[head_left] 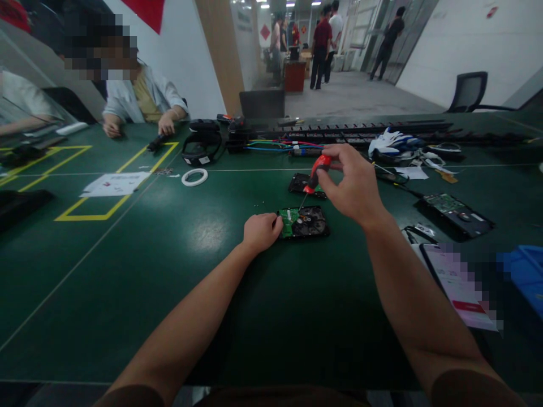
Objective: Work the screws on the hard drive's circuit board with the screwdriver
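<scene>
A hard drive [311,222] lies flat on the green table with its green circuit board facing up. My left hand [262,232] grips its left edge, fingers closed. In my right hand [352,183] is a red and black screwdriver [318,172], held by its handle and tilted. The screwdriver's thin shaft points down to the drive's upper middle; whether the tip sits in a screw is too small to tell. Just behind this drive lies a second hard drive [298,182], partly hidden by the screwdriver.
Another hard drive [458,215] lies to the right, near a phone-like screen [462,288] and a blue bin [528,274]. White-blue gloves [392,144], cables and long black strips [339,131] line the back. A white tape roll [194,177] lies left; a co-worker [144,93] sits beyond.
</scene>
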Demonstrator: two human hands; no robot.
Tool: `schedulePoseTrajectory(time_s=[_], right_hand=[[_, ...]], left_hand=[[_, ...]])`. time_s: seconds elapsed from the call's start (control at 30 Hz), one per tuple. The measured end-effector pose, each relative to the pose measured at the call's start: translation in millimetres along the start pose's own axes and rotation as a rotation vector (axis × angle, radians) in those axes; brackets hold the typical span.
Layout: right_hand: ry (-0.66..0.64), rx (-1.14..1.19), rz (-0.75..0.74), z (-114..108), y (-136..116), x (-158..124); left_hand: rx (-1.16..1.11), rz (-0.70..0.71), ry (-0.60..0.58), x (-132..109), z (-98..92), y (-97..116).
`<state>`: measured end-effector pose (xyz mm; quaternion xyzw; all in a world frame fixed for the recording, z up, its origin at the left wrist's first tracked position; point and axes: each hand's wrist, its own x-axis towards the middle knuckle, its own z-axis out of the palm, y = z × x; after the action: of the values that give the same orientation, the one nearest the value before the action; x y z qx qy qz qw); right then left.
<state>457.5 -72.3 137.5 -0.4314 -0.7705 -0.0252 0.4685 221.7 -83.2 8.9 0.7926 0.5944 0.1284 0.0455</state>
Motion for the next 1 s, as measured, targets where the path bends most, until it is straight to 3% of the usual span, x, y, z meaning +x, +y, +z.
schedulePoseTrajectory(time_s=[0.33,0.57,1.0], right_hand=[[0.022,-0.047,-0.043,-0.8,-0.5,0.6],[0.049,0.035,0.050,1.7,2.3,0.5],[0.060,0.020,0.043,3.6,2.8,0.3]], left_hand=[[-0.003,0.003,0.009,0.5,0.4,-1.2],[-0.002,0.005,0.018,0.2,1.2,-0.9],[0.003,-0.009,0.006,0.2,0.6,-0.3]])
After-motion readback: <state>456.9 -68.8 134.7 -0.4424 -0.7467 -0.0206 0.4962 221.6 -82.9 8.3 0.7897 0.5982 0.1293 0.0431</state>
